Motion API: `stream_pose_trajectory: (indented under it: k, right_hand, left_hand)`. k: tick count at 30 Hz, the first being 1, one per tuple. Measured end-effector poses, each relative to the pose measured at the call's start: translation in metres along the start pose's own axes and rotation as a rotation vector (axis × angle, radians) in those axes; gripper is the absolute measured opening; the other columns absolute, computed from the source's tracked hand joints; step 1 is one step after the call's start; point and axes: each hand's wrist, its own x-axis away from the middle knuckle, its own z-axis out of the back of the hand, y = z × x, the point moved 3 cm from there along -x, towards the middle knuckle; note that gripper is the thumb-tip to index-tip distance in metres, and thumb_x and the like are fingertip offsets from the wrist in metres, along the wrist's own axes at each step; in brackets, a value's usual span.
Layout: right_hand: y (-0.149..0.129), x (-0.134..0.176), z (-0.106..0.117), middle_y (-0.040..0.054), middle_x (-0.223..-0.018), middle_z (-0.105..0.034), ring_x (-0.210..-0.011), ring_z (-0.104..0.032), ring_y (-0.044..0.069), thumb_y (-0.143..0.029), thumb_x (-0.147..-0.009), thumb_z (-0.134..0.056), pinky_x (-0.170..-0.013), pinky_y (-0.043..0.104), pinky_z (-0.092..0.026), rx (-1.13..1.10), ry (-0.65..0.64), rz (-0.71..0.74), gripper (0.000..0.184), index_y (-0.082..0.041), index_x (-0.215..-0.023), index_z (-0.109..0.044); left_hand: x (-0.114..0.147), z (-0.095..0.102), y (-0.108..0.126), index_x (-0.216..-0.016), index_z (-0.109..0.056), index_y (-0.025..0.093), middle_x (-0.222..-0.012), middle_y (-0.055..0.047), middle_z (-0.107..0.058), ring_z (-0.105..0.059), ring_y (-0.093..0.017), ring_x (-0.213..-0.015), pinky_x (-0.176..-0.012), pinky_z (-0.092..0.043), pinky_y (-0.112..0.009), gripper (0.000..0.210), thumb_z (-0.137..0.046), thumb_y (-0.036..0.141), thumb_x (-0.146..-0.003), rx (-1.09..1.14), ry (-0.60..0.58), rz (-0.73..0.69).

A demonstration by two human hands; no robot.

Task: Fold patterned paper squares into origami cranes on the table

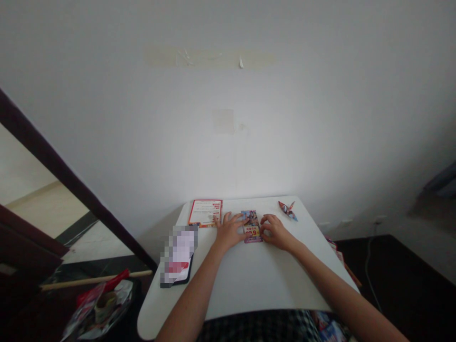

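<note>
A narrow, brightly printed piece of paper (251, 218) lies on the white table (263, 280), lengthwise away from me. It appears folded, with large digits on its nearer half. My left hand (228, 232) is spread out at its left side, with fingertips resting on the paper. At the right edge, my right hand (277, 232) has its fingers curled in, thumb and fingertips together at the paper's border. An origami figure (288, 211) made of similar printed paper, with pointed ends, stands farther right. Beyond my left hand lies a red-bordered leaflet (205, 212).
A smartphone (182, 275), mostly blurred out, lies along the table's left side. The wall (228, 161) rises directly behind the table. On the floor at left is a lined bin (107, 308) with rubbish and a wooden stick (96, 281) across it.
</note>
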Motion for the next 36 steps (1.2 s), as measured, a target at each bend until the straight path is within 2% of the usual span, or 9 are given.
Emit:
stream_pose_trajectory:
  k: [14, 19, 21, 24, 28, 31, 36]
  right_hand:
    - [-0.007, 0.012, 0.005, 0.006, -0.117, -0.057, -0.123, -0.045, 0.026, -0.021, -0.078, -0.067, -0.105, 0.045, -0.038, -0.062, -0.039, 0.014, 0.011, -0.027, -0.087, -0.071]
    - [0.0, 0.008, 0.007, 0.0053, -0.125, -0.056, -0.127, -0.043, 0.025, -0.026, -0.08, -0.069, -0.108, 0.045, -0.035, -0.135, -0.029, 0.003, 0.005, -0.027, -0.084, -0.072]
    - [0.004, 0.003, 0.008, 0.0051, -0.129, -0.056, -0.128, -0.043, 0.025, -0.027, -0.083, -0.066, -0.109, 0.047, -0.034, -0.147, -0.013, -0.002, 0.01, -0.028, -0.091, -0.072]
    - [0.011, -0.007, 0.007, 0.0036, -0.14, -0.051, -0.134, -0.038, 0.025, -0.022, -0.086, -0.06, -0.112, 0.05, -0.031, -0.132, -0.019, 0.01, 0.031, -0.031, -0.115, -0.067]
    - [0.022, -0.022, 0.001, 0.002, -0.144, -0.05, -0.139, -0.033, 0.023, -0.018, -0.088, -0.055, -0.113, 0.049, -0.031, -0.079, -0.025, 0.006, 0.042, -0.031, -0.127, -0.06]
    - [0.029, -0.031, -0.006, 0.0029, -0.134, -0.06, -0.135, -0.04, 0.023, -0.022, -0.089, -0.055, -0.111, 0.049, -0.034, -0.021, -0.006, -0.011, 0.036, -0.03, -0.123, -0.064]
    - [0.031, -0.032, -0.014, 0.0051, -0.123, -0.066, -0.12, -0.052, 0.024, -0.025, -0.088, -0.059, -0.105, 0.046, -0.041, 0.042, 0.109, -0.044, 0.029, -0.028, -0.115, -0.069]
  left_hand:
    - [0.001, -0.007, -0.002, -0.132, -0.048, 0.057, -0.151, 0.011, -0.044, -0.021, -0.038, -0.144, -0.109, 0.009, -0.075, 0.056, -0.055, 0.069, -0.078, 0.008, 0.025, -0.017]
    - [0.003, -0.004, 0.0, -0.137, -0.044, 0.053, -0.154, 0.01, -0.039, -0.014, -0.036, -0.147, -0.11, 0.012, -0.074, 0.051, -0.044, 0.064, -0.087, 0.019, 0.001, -0.057]
    - [0.004, -0.003, 0.001, -0.138, -0.041, 0.054, -0.156, 0.011, -0.036, -0.011, -0.035, -0.148, -0.11, 0.013, -0.074, 0.05, -0.042, 0.062, -0.089, 0.012, -0.016, -0.068]
    - [0.004, -0.003, 0.001, -0.139, -0.04, 0.056, -0.158, 0.013, -0.03, -0.009, -0.034, -0.149, -0.11, 0.012, -0.073, 0.049, -0.044, 0.057, -0.09, -0.003, -0.018, -0.088]
    - [0.003, -0.004, -0.001, -0.141, -0.037, 0.053, -0.16, 0.01, -0.027, -0.013, -0.035, -0.148, -0.111, 0.007, -0.074, 0.054, -0.049, 0.052, -0.089, 0.003, 0.015, -0.076]
    - [0.002, -0.004, -0.003, -0.137, -0.045, 0.051, -0.158, 0.007, -0.032, -0.018, -0.035, -0.147, -0.111, 0.004, -0.075, 0.052, -0.054, 0.053, -0.086, 0.026, 0.072, -0.053]
    - [0.001, -0.001, -0.007, -0.116, -0.065, 0.046, -0.149, 0.004, -0.046, -0.024, -0.035, -0.143, -0.108, 0.004, -0.078, 0.03, -0.057, 0.048, -0.086, 0.039, 0.207, 0.031]
